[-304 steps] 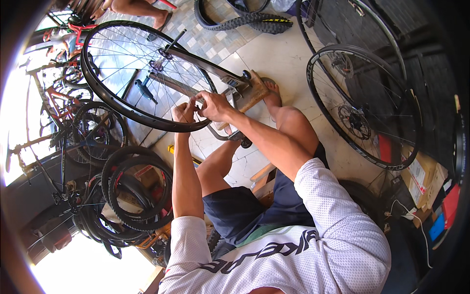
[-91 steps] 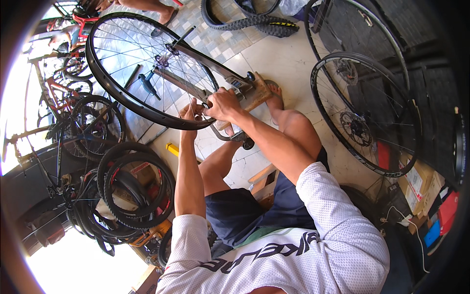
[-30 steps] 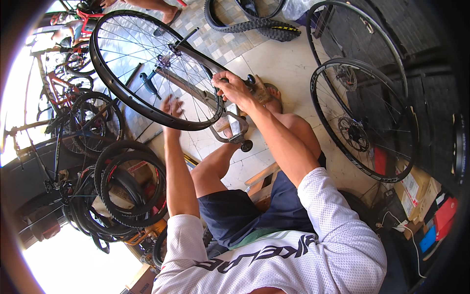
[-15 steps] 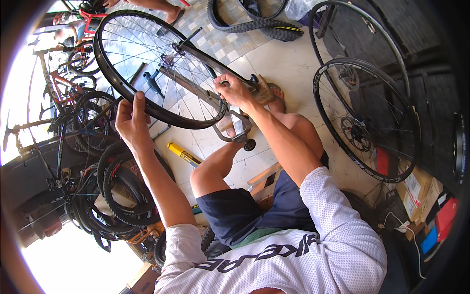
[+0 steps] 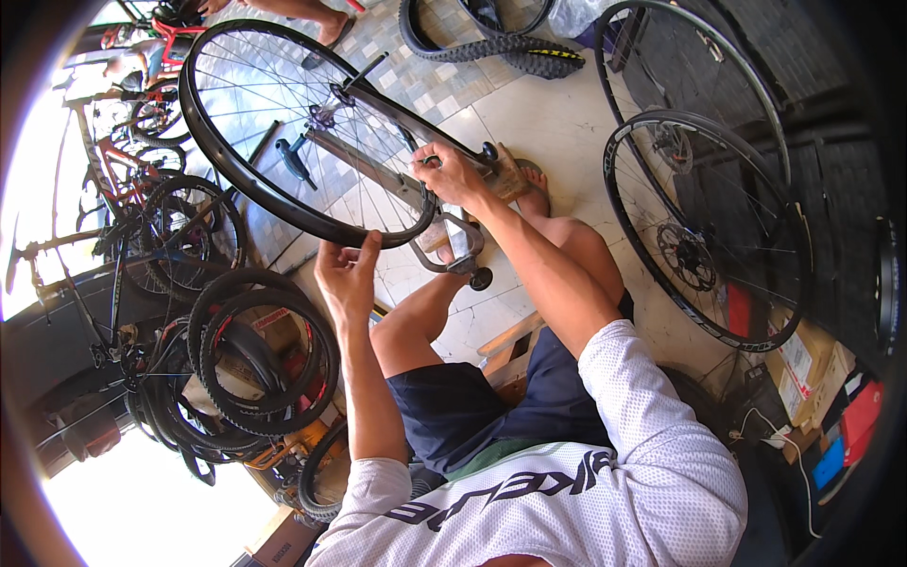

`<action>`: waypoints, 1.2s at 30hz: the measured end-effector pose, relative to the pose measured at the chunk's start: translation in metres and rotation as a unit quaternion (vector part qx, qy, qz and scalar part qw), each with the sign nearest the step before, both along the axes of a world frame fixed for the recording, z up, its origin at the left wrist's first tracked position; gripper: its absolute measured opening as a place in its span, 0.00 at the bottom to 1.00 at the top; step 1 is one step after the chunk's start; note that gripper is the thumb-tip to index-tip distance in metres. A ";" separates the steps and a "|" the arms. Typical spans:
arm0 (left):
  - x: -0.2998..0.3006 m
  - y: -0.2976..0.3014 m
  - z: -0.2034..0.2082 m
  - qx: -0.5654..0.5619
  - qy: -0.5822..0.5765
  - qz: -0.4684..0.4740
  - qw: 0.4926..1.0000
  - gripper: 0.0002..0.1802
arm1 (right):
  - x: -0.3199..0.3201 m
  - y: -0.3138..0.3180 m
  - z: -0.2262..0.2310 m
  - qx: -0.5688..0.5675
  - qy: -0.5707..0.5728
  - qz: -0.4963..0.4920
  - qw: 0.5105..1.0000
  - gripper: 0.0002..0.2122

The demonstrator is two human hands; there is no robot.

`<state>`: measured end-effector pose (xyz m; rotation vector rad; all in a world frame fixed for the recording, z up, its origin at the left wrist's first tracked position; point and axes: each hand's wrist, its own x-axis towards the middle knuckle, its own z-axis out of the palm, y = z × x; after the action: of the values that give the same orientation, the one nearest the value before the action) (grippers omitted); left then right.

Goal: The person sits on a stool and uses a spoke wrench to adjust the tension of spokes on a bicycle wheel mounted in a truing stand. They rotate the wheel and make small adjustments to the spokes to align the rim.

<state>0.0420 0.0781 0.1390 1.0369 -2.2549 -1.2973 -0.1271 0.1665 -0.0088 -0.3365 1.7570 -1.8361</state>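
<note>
A bare bicycle wheel with a black rim and thin spokes is mounted in a metal truing stand before my knees. My left hand pinches the near lower edge of the rim between thumb and fingers. Further right, my right hand is closed beside the rim and spokes, close to the stand's arm. What its fingertips hold, if anything, is too small to make out. Behind the spokes, a blue-handled tool lies on the floor.
Two more wheels lean at the right against dark panels. Knobby tyres lie on the far floor. Stacked tyres and parked bicycles stand at the left. A cardboard box sits low right. Another person's leg shows at the far edge.
My left hand has moved right and nearer along the rim, from its left side to its lower edge. My right hand stays in place. A yellow object on the floor is now mostly hidden.
</note>
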 end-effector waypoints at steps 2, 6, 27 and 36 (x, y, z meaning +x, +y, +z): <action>0.003 0.002 -0.014 0.006 -0.015 0.002 1.000 0.13 | 0.001 0.000 0.002 -0.001 0.000 0.000 1.000 0.19; 0.007 0.001 -0.026 -0.010 -0.007 -0.010 1.000 0.14 | 0.005 0.001 0.007 0.020 0.021 0.009 1.000 0.20; -0.034 -0.016 0.054 -0.141 0.081 0.059 0.985 0.19 | 0.008 -0.004 0.001 -0.002 -0.050 0.120 0.992 0.22; -0.018 -0.004 0.023 -0.149 0.055 0.022 0.987 0.14 | 0.002 0.001 0.002 0.086 0.094 0.075 0.989 0.17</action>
<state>0.0237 0.0741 0.1616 0.8800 -2.2394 -0.9379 -0.1248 0.1678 -0.0070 -0.5721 1.9446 -1.5769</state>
